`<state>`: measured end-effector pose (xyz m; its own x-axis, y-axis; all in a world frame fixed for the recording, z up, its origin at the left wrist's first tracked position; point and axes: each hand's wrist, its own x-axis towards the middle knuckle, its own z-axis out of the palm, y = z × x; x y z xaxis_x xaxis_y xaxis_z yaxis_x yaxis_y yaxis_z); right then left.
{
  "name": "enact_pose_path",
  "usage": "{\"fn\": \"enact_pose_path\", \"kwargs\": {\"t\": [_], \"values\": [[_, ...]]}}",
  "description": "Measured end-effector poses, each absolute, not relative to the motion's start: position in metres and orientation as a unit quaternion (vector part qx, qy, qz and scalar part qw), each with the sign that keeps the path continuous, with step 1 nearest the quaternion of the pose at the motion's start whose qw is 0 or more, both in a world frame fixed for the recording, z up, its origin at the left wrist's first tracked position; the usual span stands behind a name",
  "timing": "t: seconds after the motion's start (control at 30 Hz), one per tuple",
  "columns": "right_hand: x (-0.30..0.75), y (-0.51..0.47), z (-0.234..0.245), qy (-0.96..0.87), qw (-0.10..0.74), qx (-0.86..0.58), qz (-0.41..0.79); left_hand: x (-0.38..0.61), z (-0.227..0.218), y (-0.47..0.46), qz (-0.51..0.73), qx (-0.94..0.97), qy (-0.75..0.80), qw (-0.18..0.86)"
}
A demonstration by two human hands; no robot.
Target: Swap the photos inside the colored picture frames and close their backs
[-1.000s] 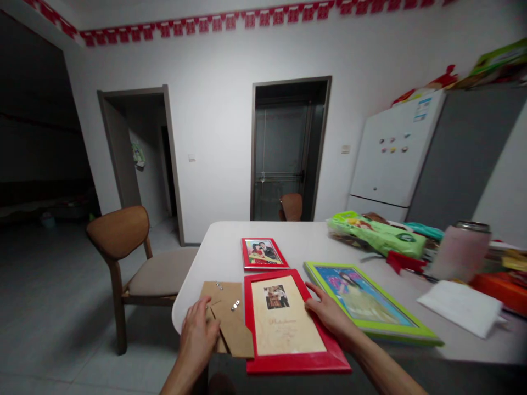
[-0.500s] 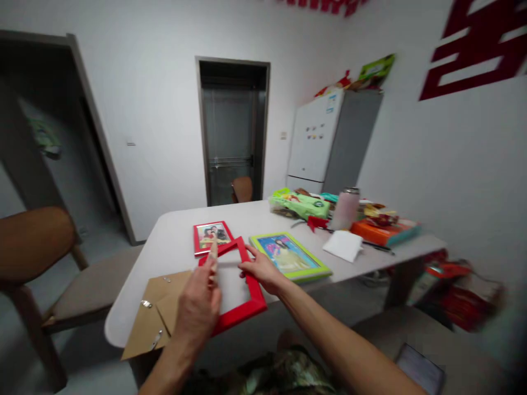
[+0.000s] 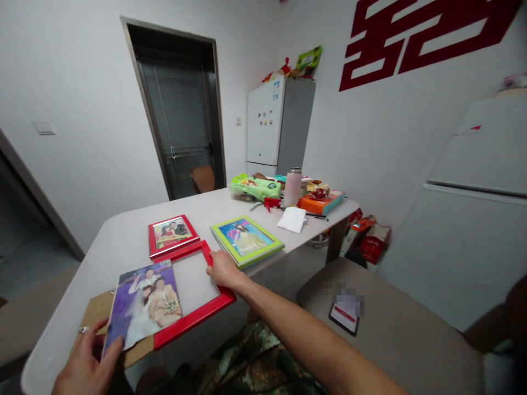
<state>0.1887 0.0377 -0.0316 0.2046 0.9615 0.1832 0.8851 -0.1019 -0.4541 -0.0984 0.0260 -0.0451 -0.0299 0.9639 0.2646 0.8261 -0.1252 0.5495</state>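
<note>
My left hand [image 3: 84, 365] pinches the lower edge of a large photo print [image 3: 142, 304] of a couple, held over the left part of an empty red picture frame [image 3: 197, 288]. My right hand [image 3: 220, 269] rests on the red frame's right edge, fingers curled on it. Under the print lies a brown cardboard frame backing [image 3: 96, 310] with metal clips. A smaller red framed photo [image 3: 172, 233] and a green framed photo [image 3: 246, 240] lie further back on the white table [image 3: 123, 241].
At the table's far end are a green packet [image 3: 255, 187], a pink bottle [image 3: 292, 186], a white tissue [image 3: 292, 219] and an orange box [image 3: 321, 202]. A fridge [image 3: 276, 126] stands behind. A grey seat [image 3: 391, 329] with a phone [image 3: 345, 312] is on my right.
My view swung right. My left hand left the frame and now holds a large photo print over it. My right hand stays on the frame's right edge.
</note>
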Motion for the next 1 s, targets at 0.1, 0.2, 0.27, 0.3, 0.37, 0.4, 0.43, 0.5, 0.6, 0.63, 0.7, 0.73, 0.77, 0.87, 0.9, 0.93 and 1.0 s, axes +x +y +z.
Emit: {"fn": "enact_pose_path", "kwargs": {"t": [0.1, 0.2, 0.27, 0.3, 0.37, 0.4, 0.43, 0.5, 0.6, 0.63, 0.7, 0.73, 0.77, 0.87, 0.9, 0.93, 1.0], "values": [[0.189, 0.038, -0.032, -0.633, 0.224, -0.739, 0.055, -0.095, -0.038, 0.02, 0.241, 0.716, 0.643, 0.121], [0.186, 0.034, -0.03, -0.647, 0.225, -0.727, 0.038, -0.095, -0.038, 0.013, 0.24, 0.739, 0.621, 0.102], [0.181, 0.031, -0.028, -0.663, 0.239, -0.709, 0.027, -0.094, -0.041, 0.008, 0.256, 0.743, 0.612, 0.086], [0.177, 0.029, -0.027, -0.673, 0.249, -0.696, 0.023, -0.093, -0.042, 0.006, 0.267, 0.745, 0.606, 0.078], [0.168, 0.028, -0.028, -0.683, 0.287, -0.672, 0.023, -0.089, -0.041, 0.002, 0.289, 0.75, 0.592, 0.064], [0.163, 0.029, -0.029, -0.689, 0.3, -0.658, 0.049, -0.086, -0.04, 0.0, 0.297, 0.755, 0.582, 0.057], [0.158, 0.03, -0.03, -0.693, 0.307, -0.647, 0.08, -0.082, -0.039, -0.002, 0.303, 0.763, 0.569, 0.051], [0.147, 0.033, -0.034, -0.693, 0.308, -0.637, 0.136, -0.073, -0.038, -0.004, 0.304, 0.78, 0.545, 0.051], [0.128, 0.042, -0.039, -0.663, 0.316, -0.648, 0.2, -0.061, -0.038, -0.007, 0.287, 0.806, 0.51, 0.088], [0.121, 0.044, -0.039, -0.644, 0.33, -0.648, 0.24, -0.057, -0.039, -0.007, 0.278, 0.813, 0.5, 0.102], [0.107, 0.047, -0.035, -0.593, 0.375, -0.612, 0.366, -0.052, -0.042, -0.006, 0.264, 0.823, 0.49, 0.113], [0.101, 0.048, -0.031, -0.563, 0.402, -0.578, 0.433, -0.05, -0.043, -0.005, 0.26, 0.826, 0.487, 0.111], [0.095, 0.047, -0.025, -0.534, 0.43, -0.537, 0.491, -0.049, -0.044, -0.003, 0.261, 0.828, 0.484, 0.106], [0.082, 0.039, 0.002, -0.484, 0.502, -0.436, 0.569, -0.046, -0.041, 0.002, 0.322, 0.821, 0.462, 0.093], [0.08, 0.035, 0.012, -0.48, 0.523, -0.414, 0.57, -0.045, -0.038, 0.004, 0.362, 0.813, 0.447, 0.092], [0.079, 0.031, 0.021, -0.48, 0.54, -0.394, 0.568, -0.044, -0.033, 0.005, 0.41, 0.798, 0.431, 0.097], [0.08, 0.025, 0.032, -0.477, 0.563, -0.377, 0.56, -0.039, -0.022, 0.005, 0.51, 0.744, 0.413, 0.127]]}}
